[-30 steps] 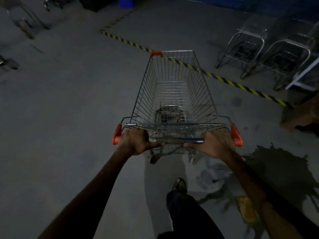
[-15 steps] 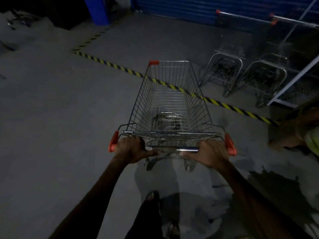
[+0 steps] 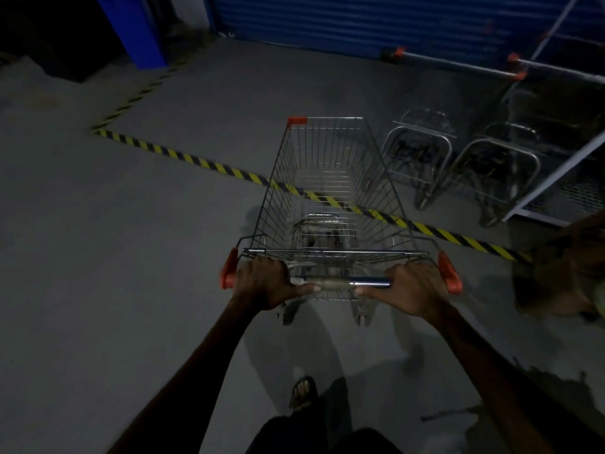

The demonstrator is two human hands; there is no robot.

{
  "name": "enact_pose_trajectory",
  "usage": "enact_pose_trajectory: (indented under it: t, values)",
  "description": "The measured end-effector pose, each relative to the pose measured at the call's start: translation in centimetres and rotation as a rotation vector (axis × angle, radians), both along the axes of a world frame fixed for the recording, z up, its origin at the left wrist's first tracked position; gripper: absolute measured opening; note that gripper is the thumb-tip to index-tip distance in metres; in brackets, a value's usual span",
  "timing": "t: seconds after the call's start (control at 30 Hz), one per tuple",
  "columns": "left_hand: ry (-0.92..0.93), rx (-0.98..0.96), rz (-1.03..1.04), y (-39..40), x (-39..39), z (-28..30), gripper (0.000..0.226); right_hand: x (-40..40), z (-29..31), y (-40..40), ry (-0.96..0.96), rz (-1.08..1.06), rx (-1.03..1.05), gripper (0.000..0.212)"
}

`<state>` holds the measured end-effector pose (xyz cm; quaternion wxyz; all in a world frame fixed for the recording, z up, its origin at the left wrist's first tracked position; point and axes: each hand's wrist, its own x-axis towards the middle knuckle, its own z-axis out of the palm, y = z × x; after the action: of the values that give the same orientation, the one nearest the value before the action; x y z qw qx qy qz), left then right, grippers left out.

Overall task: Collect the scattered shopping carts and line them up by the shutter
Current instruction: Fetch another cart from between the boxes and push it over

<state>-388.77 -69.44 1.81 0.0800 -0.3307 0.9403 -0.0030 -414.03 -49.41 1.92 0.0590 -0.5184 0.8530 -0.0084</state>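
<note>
Floor (image 3: pixel 98 257): grey concrete, matt, patchy and dim. Shutter (image 3: pixel 360 24): blue ribbed metal across 12 to 1 o'clock. Tape (image 3: pixel 203 162): yellow-black hazard stripe, running from 10 o'clock toward 3, bending away toward the shutter at its left end.

Parked carts (image 3: pixel 458 158): two by the shutter at 2 o'clock, tubular steel frames, blurred; orange-capped handles near the shutter.

Cart (image 3: pixel 327 191): dead centre, chrome wire basket tapering toward the nose, orange corner cap at front, orange ends on the handle. Empty as far as I can see. It straddles the tape, nose aimed at 12.

Left hand (image 3: pixel 265 283) and right hand (image 3: pixel 415 290): both wrapped around the handle bar, one near each end, thumbs along the bar.

My reading: step in hand is delivery, wheeling this cart to the row. Next move calls for a swing toward 1 o'clock and squaring up just beside the nearest parked cart. Thin wire and free castors; expect drift, steer with both grips.
</note>
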Motion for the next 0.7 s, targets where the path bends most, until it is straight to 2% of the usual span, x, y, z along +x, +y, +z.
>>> enact_pose_trajectory:
  t: [0.1,0.37,0.6,0.7]
  values:
    - [-0.003,0.02,-0.007,-5.0,-3.6,-0.1,0.101,-3.0,0.0,-4.5,0.012,-0.038,0.014,0.099]
    - [0.009,-0.026,-0.047,-17.8,-13.5,-0.7,0.099,-12.3,-0.1,-17.0,0.035,-0.045,0.057,0.11]
    - [-0.06,-0.03,-0.053,-29.0,-22.4,-0.7,0.104,-21.0,0.2,-27.7,-0.064,-0.081,0.047,0.098]
    - [-0.073,-0.034,-0.025,-33.0,-26.4,0.1,0.105,-24.7,0.1,-32.3,-0.045,-0.057,0.028,0.101]
